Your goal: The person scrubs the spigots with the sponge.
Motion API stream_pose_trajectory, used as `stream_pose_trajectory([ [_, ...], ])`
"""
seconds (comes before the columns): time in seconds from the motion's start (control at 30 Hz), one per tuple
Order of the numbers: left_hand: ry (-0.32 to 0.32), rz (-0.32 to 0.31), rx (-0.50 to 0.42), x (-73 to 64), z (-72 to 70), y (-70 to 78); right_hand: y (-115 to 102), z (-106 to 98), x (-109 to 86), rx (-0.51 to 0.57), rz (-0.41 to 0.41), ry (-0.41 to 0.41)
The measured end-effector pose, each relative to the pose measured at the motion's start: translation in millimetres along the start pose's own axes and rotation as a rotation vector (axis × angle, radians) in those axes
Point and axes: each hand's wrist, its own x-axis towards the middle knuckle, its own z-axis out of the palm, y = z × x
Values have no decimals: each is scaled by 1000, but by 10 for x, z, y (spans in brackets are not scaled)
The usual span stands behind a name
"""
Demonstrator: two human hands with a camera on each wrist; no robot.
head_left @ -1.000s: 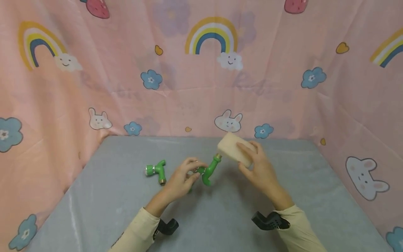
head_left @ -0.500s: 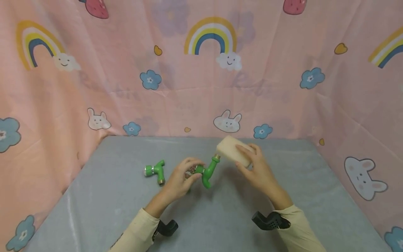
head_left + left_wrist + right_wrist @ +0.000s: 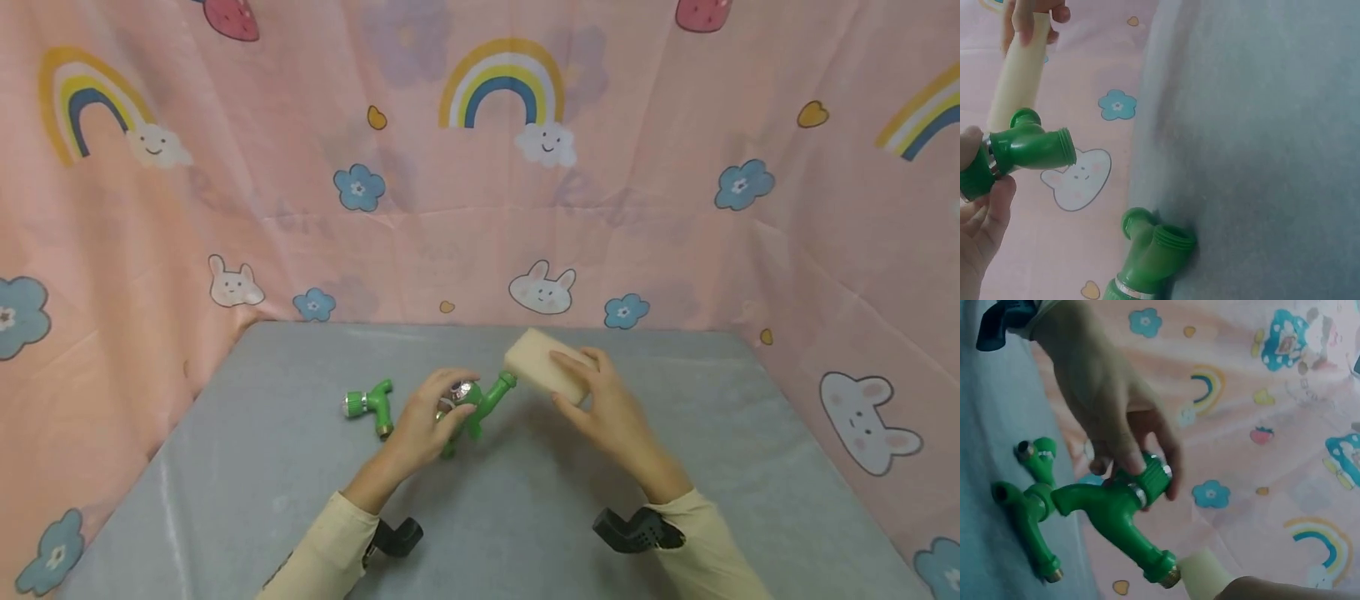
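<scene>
My left hand (image 3: 427,421) pinches a green tap (image 3: 1116,515) by its ribbed knob and holds it above the table. The tap's brass threaded end points toward a cream sponge block (image 3: 547,362). Thumb and fingers of my right hand (image 3: 611,417) grip that sponge along its sides. In the right wrist view the sponge's edge overlaps the brass thread. A second green tap (image 3: 1022,519) lies on the table beneath my left hand, mostly covered by it in the head view. Farther left lies a third green tap (image 3: 381,410) with a silver-ringed knob.
The grey-covered table (image 3: 225,500) runs back to a pink curtain (image 3: 420,250) printed with rainbows, rabbits and flowers. This curtain also hangs along both sides. Black camera mounts (image 3: 397,537) stick out from both sleeve cuffs.
The held tap has turned, so its knob top now faces up more and its spout has swung left. The sponge has moved left and slightly down with my right hand. Both lying taps have stayed put.
</scene>
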Motion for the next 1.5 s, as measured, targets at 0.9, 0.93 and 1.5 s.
stream_pose_trajectory([
  [0.9,119,-138,-68,32,-61,16,-47,47,1,49,18,141],
  [0.93,96,-144,-81,28,-61,15,-74,56,-8,86,-4,125],
  [1.5,-35,-141,-219,14,15,-9,-135,165,-39,130,-6,-13],
])
